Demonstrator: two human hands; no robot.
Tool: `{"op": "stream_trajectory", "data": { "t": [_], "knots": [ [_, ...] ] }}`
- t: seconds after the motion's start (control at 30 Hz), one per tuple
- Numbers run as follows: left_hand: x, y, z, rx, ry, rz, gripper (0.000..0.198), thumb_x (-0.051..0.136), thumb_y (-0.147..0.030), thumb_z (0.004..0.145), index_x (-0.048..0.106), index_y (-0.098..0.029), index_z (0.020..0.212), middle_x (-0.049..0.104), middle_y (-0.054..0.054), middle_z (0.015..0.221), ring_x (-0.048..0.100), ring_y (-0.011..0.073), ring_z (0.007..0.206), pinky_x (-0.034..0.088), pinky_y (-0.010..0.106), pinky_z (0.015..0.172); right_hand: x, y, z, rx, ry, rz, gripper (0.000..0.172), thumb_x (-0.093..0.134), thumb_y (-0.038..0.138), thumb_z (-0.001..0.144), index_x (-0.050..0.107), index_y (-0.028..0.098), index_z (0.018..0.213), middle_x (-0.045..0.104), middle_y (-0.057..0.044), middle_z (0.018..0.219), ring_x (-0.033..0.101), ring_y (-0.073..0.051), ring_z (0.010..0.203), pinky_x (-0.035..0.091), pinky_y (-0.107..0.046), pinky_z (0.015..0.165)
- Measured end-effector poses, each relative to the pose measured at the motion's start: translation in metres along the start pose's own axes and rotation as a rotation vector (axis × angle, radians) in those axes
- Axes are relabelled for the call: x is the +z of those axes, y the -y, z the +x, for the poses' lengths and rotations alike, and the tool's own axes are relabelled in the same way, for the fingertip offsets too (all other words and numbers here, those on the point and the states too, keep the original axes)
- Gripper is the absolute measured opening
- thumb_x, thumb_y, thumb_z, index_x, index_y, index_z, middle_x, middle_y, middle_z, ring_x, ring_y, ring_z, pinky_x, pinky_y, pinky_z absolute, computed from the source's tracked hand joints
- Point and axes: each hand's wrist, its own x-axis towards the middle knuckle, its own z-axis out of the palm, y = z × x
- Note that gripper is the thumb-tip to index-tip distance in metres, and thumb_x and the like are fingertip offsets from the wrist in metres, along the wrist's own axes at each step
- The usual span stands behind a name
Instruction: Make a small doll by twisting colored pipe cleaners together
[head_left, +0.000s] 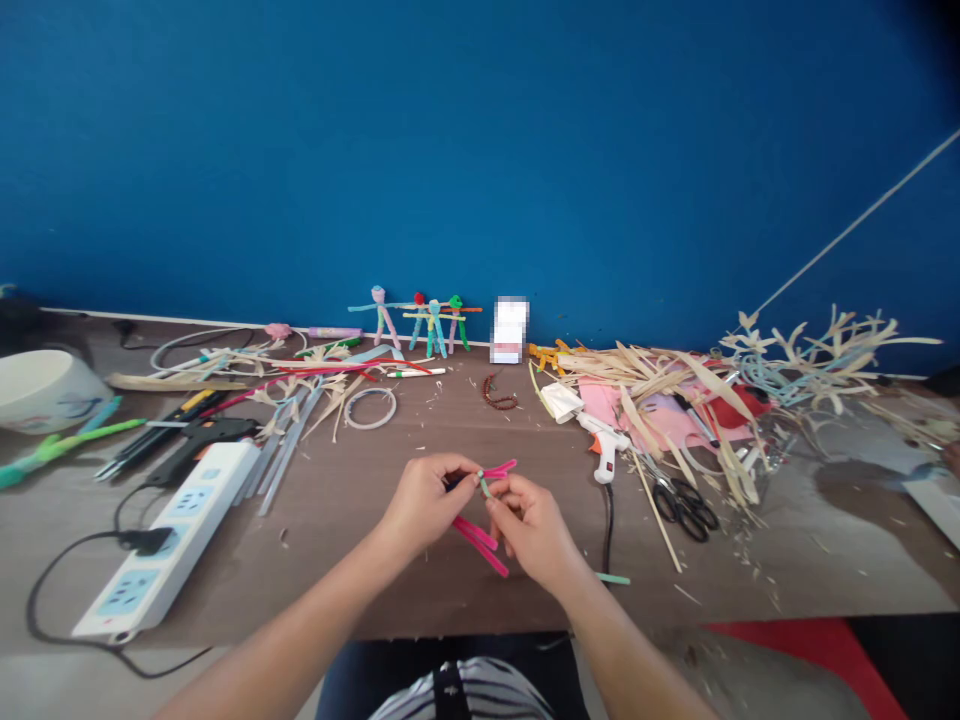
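Over the middle of the brown table [315, 560], my left hand [424, 500] and my right hand [532, 530] grip a bundle of pink pipe cleaners [480, 535]. Their ends stick out above and below my fingers. A pale green pipe cleaner [484, 487] is wound around the bundle where my fingertips meet. Part of the bundle is hidden by my fingers, and a dark piece shows beside my left thumb.
A white power strip [161, 540] lies left of my hands, with a black glue gun [202, 445] behind it. To the right are a white glue gun [604, 445], black scissors [682, 508] and a heap of dried leaf strips [645, 385]. Pipe-cleaner figures [427, 320] stand against the blue wall.
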Motion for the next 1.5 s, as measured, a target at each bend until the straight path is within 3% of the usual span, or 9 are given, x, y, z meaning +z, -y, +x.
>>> {"op": "stream_trajectory", "data": {
  "t": [0.13, 0.27, 0.47, 0.67, 0.8, 0.93, 1.07, 1.27, 1.5],
  "knots": [
    [-0.001, 0.001, -0.002, 0.115, -0.03, 0.187, 0.017, 0.049, -0.014, 0.071, 0.065, -0.017, 0.074, 0.067, 0.002, 0.07, 0.058, 0.0125, 0.064, 0.041, 0.021, 0.06, 0.0, 0.011, -0.008, -0.181, -0.061, -0.425, 0.011, 0.044, 0.022, 0.078, 0.054, 0.018, 0.08, 0.056, 0.002, 0.054, 0.048, -0.01, 0.046, 0.03, -0.02, 0.047],
    [0.001, 0.003, -0.004, 0.215, 0.003, 0.395, 0.019, 0.046, -0.014, 0.073, 0.064, -0.018, 0.078, 0.065, 0.003, 0.071, 0.058, 0.0135, 0.065, 0.04, 0.022, 0.06, -0.001, 0.023, -0.012, -0.252, -0.079, -0.835, 0.012, 0.044, 0.019, 0.078, 0.055, 0.019, 0.081, 0.061, -0.001, 0.061, 0.054, -0.014, 0.055, 0.026, -0.023, 0.051],
    [0.005, -0.001, -0.004, 0.3, 0.064, 0.676, 0.019, 0.043, -0.011, 0.072, 0.059, -0.016, 0.064, 0.059, 0.003, 0.062, 0.055, 0.0142, 0.059, 0.037, 0.021, 0.052, -0.009, 0.04, -0.005, -0.29, -0.071, -1.041, 0.016, 0.038, 0.02, 0.082, 0.054, 0.018, 0.08, 0.063, -0.004, 0.068, 0.057, -0.014, 0.061, 0.025, -0.024, 0.054],
    [-0.002, -0.005, -0.007, 0.381, 0.163, 0.595, 0.019, 0.043, -0.013, 0.075, 0.061, -0.017, 0.073, 0.06, 0.003, 0.065, 0.055, 0.0139, 0.062, 0.037, 0.022, 0.055, -0.031, 0.049, 0.008, -0.271, -0.016, -0.808, 0.013, 0.046, 0.02, 0.075, 0.059, 0.019, 0.072, 0.062, 0.0, 0.066, 0.053, -0.012, 0.061, 0.029, -0.022, 0.056],
    [-0.006, -0.009, -0.009, 0.358, 0.209, 0.381, 0.019, 0.044, -0.014, 0.077, 0.062, -0.018, 0.079, 0.062, 0.003, 0.069, 0.056, 0.0122, 0.063, 0.038, 0.02, 0.058, -0.045, 0.039, 0.024, -0.127, 0.176, -0.45, 0.012, 0.052, 0.022, 0.069, 0.059, 0.016, 0.061, 0.055, 0.003, 0.055, 0.045, -0.009, 0.052, 0.03, -0.02, 0.051],
    [-0.005, -0.011, -0.011, 0.253, 0.175, 0.168, 0.017, 0.046, -0.017, 0.077, 0.064, -0.018, 0.076, 0.064, 0.002, 0.068, 0.056, 0.012, 0.064, 0.04, 0.02, 0.06, -0.048, 0.029, 0.034, 0.054, 0.362, -0.091, 0.013, 0.058, 0.025, 0.063, 0.056, 0.014, 0.056, 0.045, 0.006, 0.045, 0.034, -0.005, 0.042, 0.024, -0.018, 0.041],
    [0.002, -0.006, -0.011, 0.109, 0.086, 0.016, 0.017, 0.048, -0.021, 0.076, 0.063, -0.015, 0.074, 0.064, 0.003, 0.064, 0.056, 0.0121, 0.059, 0.041, 0.02, 0.057, -0.039, 0.022, 0.03, 0.213, 0.339, 0.09, 0.014, 0.06, 0.025, 0.059, 0.051, 0.015, 0.055, 0.038, 0.009, 0.039, 0.028, -0.003, 0.035, 0.015, -0.017, 0.034],
    [0.013, 0.004, -0.012, 0.013, 0.003, -0.166, 0.019, 0.047, -0.026, 0.077, 0.06, -0.012, 0.075, 0.065, 0.004, 0.065, 0.059, 0.013, 0.061, 0.045, 0.021, 0.058, -0.023, 0.014, 0.02, 0.191, 0.283, 0.22, 0.013, 0.058, 0.027, 0.061, 0.055, 0.014, 0.062, 0.038, 0.009, 0.036, 0.027, -0.003, 0.032, 0.013, -0.017, 0.033],
    [0.011, 0.003, -0.01, 0.096, -0.072, 0.188, 0.017, 0.047, -0.019, 0.075, 0.063, -0.017, 0.077, 0.066, 0.002, 0.071, 0.059, 0.0132, 0.064, 0.042, 0.022, 0.061, -0.009, 0.011, 0.015, 0.116, 0.164, 0.183, 0.021, 0.054, 0.029, 0.066, 0.046, 0.015, 0.052, 0.036, 0.008, 0.036, 0.024, -0.003, 0.032, 0.017, -0.017, 0.035]
  ]
}}
